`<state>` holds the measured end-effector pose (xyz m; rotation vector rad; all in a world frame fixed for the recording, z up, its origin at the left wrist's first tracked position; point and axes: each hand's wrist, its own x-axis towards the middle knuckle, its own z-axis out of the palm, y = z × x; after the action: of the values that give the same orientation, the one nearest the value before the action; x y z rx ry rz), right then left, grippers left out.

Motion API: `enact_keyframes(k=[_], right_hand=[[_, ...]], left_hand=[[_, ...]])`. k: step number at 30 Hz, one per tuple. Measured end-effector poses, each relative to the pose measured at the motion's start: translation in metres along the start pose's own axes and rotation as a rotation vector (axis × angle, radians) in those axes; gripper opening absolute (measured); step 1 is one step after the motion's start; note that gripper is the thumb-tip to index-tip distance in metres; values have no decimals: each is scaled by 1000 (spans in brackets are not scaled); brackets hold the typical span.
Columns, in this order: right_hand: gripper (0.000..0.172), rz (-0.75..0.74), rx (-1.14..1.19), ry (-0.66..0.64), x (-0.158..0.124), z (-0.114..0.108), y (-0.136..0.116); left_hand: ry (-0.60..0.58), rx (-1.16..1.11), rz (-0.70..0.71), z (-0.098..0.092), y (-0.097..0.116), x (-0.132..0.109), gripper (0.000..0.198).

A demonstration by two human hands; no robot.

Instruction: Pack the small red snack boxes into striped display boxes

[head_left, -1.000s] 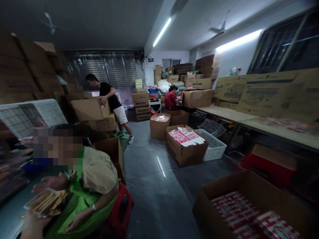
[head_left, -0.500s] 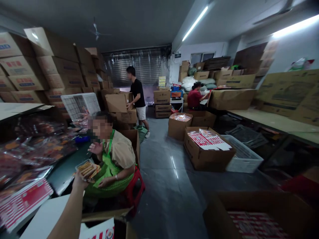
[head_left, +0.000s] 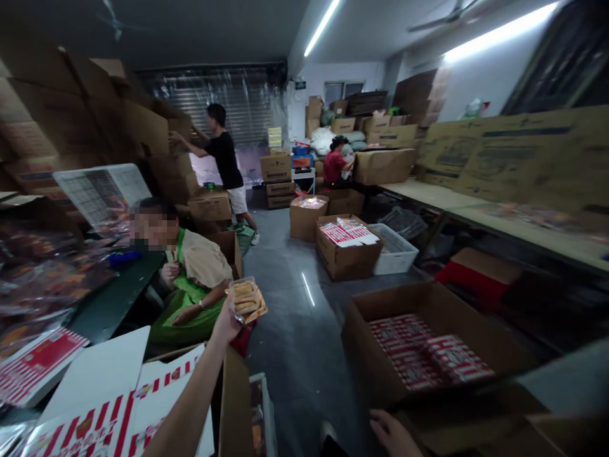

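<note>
My left hand [head_left: 229,322] is stretched out ahead and grips a clear plastic tray of stick-shaped food [head_left: 246,298], with an orange and white wrapper partly under it. The tray hangs over the floor, beside the seated person in a green apron [head_left: 190,279]. Low at the bottom edge, my right hand [head_left: 392,435] shows only in part, fingers stretched and nothing seen in them. It is near a large open carton [head_left: 361,330] with several red-and-white striped boxes [head_left: 428,349] inside. Below my left arm lie white and red striped carton sheets [head_left: 95,393].
A dark green table [head_left: 118,298] with bagged goods runs along the left. On the right stand a long table [head_left: 428,193], an open carton [head_left: 354,257] and a white crate [head_left: 394,254]. Farther back, a person in black [head_left: 223,158] handles boxes and a person in red [head_left: 335,165] sits.
The view has turned right. My left hand has swung right with the tray, away from the seated person. My right hand has come into view. The standing person now reaches toward the stacked boxes.
</note>
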<state>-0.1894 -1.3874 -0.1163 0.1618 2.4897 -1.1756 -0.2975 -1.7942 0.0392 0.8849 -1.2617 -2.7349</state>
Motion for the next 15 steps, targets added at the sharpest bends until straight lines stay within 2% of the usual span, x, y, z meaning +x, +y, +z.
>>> enact_keyframes(k=[3,8,12,15], right_hand=[[49,-24,57,22,-25,-6,-8],[41,-36,116,151,-77,-21,-6],[36,55,142,260,-133,-32,24],[34,187,174,373,-186,-38,65]], left_hand=[[-123,68,-114,51,-40,-25,39],[-336,200,-298,117,-116,-70,38],[-481,353,-506,164,-187,-120,37],[-604,455,-644,205,-243,-176,39]])
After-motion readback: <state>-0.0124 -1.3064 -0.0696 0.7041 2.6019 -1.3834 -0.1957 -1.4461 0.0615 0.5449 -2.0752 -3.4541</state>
